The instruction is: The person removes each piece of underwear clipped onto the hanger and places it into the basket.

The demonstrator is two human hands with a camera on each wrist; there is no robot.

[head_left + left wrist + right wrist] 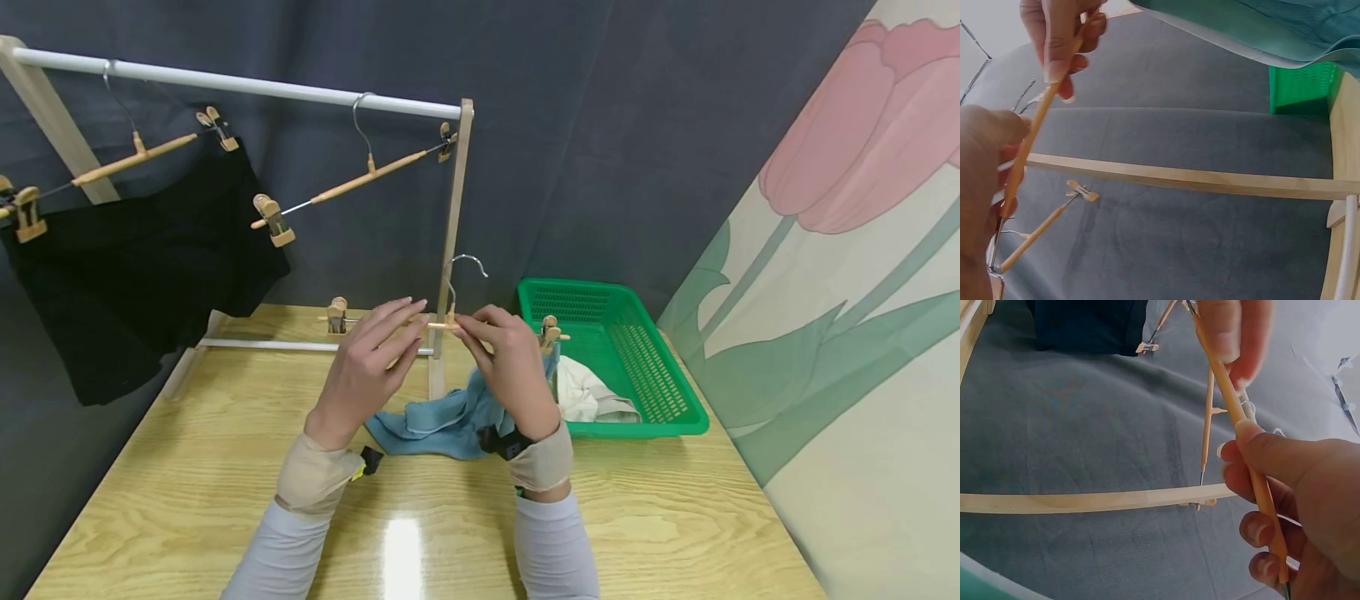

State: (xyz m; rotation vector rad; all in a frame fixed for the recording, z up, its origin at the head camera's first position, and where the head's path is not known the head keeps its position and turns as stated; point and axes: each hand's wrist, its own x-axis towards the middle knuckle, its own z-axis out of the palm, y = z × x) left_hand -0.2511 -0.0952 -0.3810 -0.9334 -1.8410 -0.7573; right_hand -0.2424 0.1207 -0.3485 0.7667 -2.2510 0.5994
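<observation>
Both hands are at the wooden bar of a clip hanger, its metal hook pointing up. My right hand pinches the bar just right of the hook, thumb against fingers. To the left of it, my left hand holds the bar between thumb and fingers. A blue garment hangs from the hanger's right clip, and its lower part lies in folds on the table, partly hidden behind the right hand. The left clip has no cloth in it.
On the rack's white rail, black shorts hang from one clip hanger beside a bare clip hanger. A green basket at the right holds white cloth. The wooden table extends toward me.
</observation>
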